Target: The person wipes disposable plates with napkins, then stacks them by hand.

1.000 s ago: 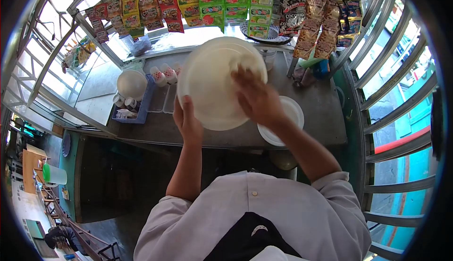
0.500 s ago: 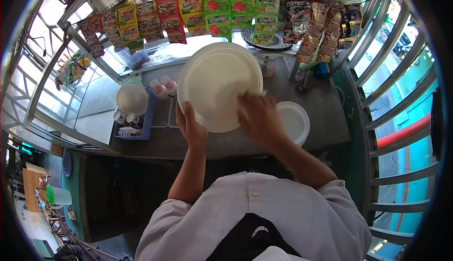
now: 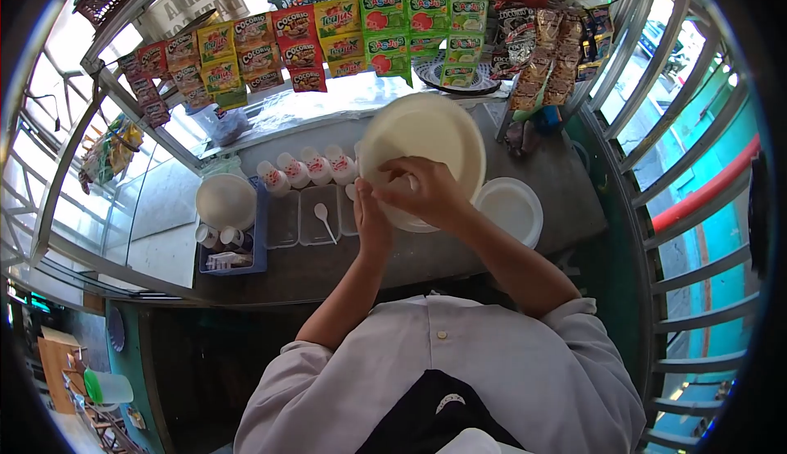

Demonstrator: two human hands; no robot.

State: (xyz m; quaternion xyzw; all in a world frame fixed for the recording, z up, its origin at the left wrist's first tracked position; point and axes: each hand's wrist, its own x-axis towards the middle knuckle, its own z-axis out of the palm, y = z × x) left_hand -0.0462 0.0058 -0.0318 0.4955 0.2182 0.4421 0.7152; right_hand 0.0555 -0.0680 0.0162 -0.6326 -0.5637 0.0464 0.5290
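A round cream plastic lid, or perhaps a shallow basin, is tilted up above the counter with its inner side towards me. My left hand grips its lower left edge. Across the front of it is my right hand, fingers curled in and close to my left fingertips; whatever they hold, if anything, is hidden. Below my right forearm stands a round white tub. Left of my hands, a white plastic spoon lies on a clear rectangular container. Behind the containers is a row of white cups with red print.
At the left of the counter, a blue basket holds small containers, beside a rounded white object. Strips of drink sachets hang across the back. Metal bars line the right side.
The lid has moved right and slightly down with my left hand. My right hand has come left to beside my left fingers. The spoon and more cups now show.
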